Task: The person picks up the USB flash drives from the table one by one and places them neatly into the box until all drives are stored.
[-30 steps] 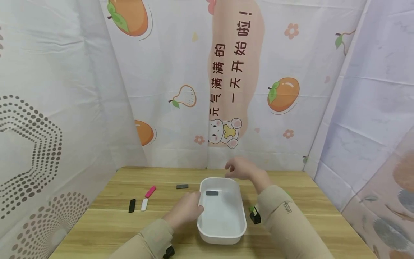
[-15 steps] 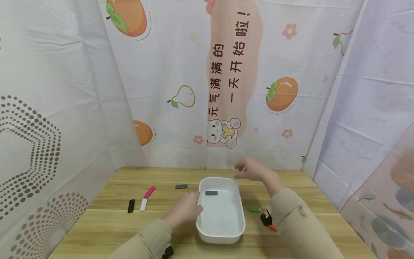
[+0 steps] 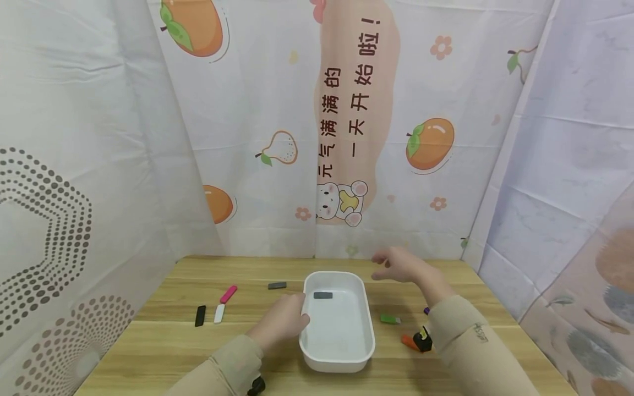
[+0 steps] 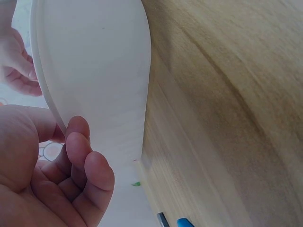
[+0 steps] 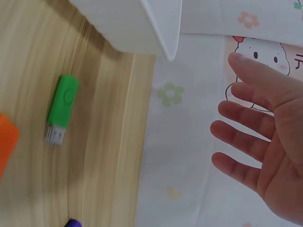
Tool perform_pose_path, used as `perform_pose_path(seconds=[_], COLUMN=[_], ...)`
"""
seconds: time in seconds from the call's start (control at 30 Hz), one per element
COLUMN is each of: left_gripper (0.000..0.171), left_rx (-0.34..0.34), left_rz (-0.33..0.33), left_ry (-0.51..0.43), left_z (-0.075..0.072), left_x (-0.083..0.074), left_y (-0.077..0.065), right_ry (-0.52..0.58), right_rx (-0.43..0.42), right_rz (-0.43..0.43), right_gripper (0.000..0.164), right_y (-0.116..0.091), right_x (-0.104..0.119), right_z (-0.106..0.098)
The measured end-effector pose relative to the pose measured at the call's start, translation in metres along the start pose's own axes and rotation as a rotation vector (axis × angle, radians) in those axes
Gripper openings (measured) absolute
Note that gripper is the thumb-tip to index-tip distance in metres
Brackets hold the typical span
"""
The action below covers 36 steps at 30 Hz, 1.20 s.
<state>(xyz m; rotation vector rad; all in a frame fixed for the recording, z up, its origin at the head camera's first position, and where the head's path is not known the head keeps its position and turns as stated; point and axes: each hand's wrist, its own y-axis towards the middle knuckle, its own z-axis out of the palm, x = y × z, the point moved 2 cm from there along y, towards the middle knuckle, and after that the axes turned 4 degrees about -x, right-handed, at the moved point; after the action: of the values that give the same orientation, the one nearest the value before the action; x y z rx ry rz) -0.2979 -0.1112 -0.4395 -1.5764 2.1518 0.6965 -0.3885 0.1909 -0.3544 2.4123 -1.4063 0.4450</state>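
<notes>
My left hand [image 3: 280, 320] grips the left rim of a white plastic tub [image 3: 337, 335]; in the left wrist view its fingertips lie against the outer wall. Flat in the tub's far end lies a small grey stick [image 3: 323, 295], like a USB drive. My right hand [image 3: 401, 265] is raised beyond the tub's far right corner, fingers loosely spread and holding nothing. Below it on the table lies a green USB flash drive [image 5: 62, 106] with its metal plug showing. An orange stick [image 3: 410, 342] lies nearer, partly hidden by the wrist camera.
Left of the tub lie pink [image 3: 228, 294], white [image 3: 219, 313], black [image 3: 200, 315] and grey [image 3: 277, 285] sticks. A purple piece [image 5: 73, 222] sits right of the green drive, mostly hidden by the sleeve in the head view. Printed curtains [image 3: 247, 236] stand along the table's back and sides.
My right hand has moved right, away from the tub's far corner, and its fingers have spread. The green drive, orange stick and purple piece have come into view. My left hand stays on the rim.
</notes>
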Motion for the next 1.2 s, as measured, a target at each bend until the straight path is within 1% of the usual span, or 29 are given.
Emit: perform_pose_path(seconds=[0.23, 0.53, 0.7, 1.03, 1.2], left_gripper=[0.030, 0.031, 0.031, 0.030, 0.029], left_rx=[-0.006, -0.001, -0.001, -0.003, -0.007], left_rz=[-0.010, -0.006, -0.002, 0.002, 0.003], left_ry=[0.014, 0.015, 0.013, -0.003, 0.003], left_z=[0.001, 0.000, 0.000, -0.001, -0.001], left_x=[0.001, 0.000, -0.001, -0.002, -0.002], left_y=[0.001, 0.002, 0.000, -0.001, -0.001], right_ry=[0.002, -0.001, -0.019, -0.023, -0.019], right_rx=[-0.009, 0.004, 0.002, 0.013, 0.009], right_rz=[0.030, 0.074, 0.070, 0.058, 0.059], right_gripper=[0.046, 0.051, 0.052, 0.053, 0.054], right_y=[-0.009, -0.021, -0.027, -0.038, -0.043], right_x=[-0.016, -0.027, -0.033, -0.046, -0.050], right_z=[0.001, -0.001, 0.000, 0.004, 0.005])
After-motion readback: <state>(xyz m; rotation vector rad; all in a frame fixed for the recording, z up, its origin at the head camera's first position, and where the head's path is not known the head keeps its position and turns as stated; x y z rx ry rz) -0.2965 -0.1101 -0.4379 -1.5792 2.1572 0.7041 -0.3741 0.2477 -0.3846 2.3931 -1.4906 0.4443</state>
